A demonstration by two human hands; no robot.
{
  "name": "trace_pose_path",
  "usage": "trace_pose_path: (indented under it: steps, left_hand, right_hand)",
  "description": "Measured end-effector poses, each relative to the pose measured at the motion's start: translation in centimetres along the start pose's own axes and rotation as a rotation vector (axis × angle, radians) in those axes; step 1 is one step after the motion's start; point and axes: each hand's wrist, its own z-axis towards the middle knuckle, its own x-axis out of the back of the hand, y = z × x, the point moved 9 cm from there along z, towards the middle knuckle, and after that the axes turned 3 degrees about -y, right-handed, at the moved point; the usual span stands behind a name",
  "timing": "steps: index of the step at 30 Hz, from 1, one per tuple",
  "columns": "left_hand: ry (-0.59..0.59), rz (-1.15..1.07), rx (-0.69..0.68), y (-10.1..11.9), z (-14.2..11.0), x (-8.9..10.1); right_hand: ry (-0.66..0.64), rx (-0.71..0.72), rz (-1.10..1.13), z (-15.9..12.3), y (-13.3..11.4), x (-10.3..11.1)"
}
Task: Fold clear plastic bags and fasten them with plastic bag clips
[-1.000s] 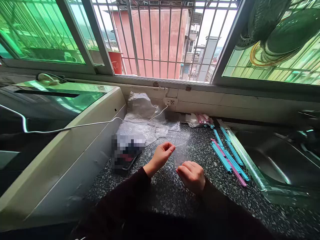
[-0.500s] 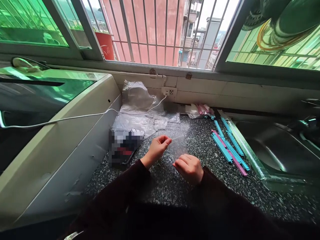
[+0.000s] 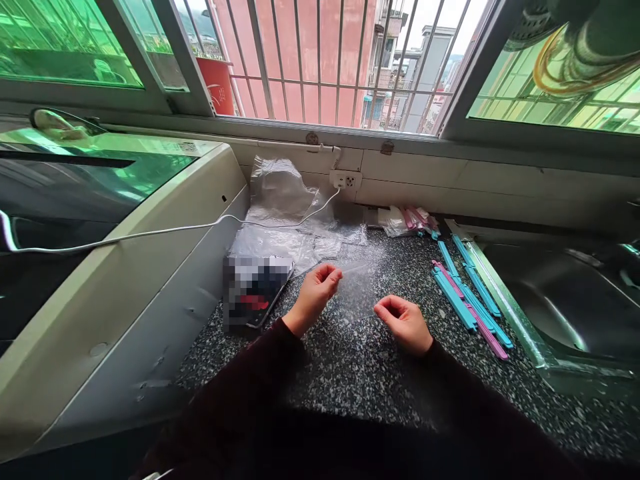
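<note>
A small clear plastic bag [image 3: 357,290] is stretched between my hands above the speckled counter [image 3: 345,373]. My left hand [image 3: 315,297] pinches its upper left corner between thumb and fingers. At the lower right corner, my right hand [image 3: 406,325] is closed in a pinch on the bag's edge. The bag is so thin that its outline is hard to follow. Just left of my left hand lies a phone [image 3: 273,300], partly blurred out. Behind it, more clear plastic bags [image 3: 280,237] are heaped against the wall.
Blue and pink plastic strips [image 3: 467,300] lie right of my hands, beside the metal sink [image 3: 545,293]. Several small bags with pink and blue strips [image 3: 410,220] rest by the wall. A white cable [image 3: 200,230] runs from the wall socket [image 3: 346,180] across the white appliance [image 3: 200,193].
My right hand has moved right, away from my left, and turned so its thumb and fingertips show. The left hand keeps its pinch. The whole view has shifted slightly.
</note>
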Motion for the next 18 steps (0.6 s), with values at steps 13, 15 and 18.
trace_pose_path:
  steps: [13, 15, 18]
  left_hand:
    - [-0.211, 0.292, 0.021, -0.2, -0.7, -2.5]
    - [-0.242, 0.339, 0.008, -0.2, -0.9, -2.9]
    - [-0.269, 0.360, 0.003, -0.2, -1.1, -3.3]
  right_hand:
    - [0.011, -0.035, 0.056, 0.5, -0.1, 1.4]
    - [0.007, -0.037, 0.055, 0.6, 0.0, 1.5]
    - [-0.010, -0.029, 0.047, 0.6, 0.0, 1.0]
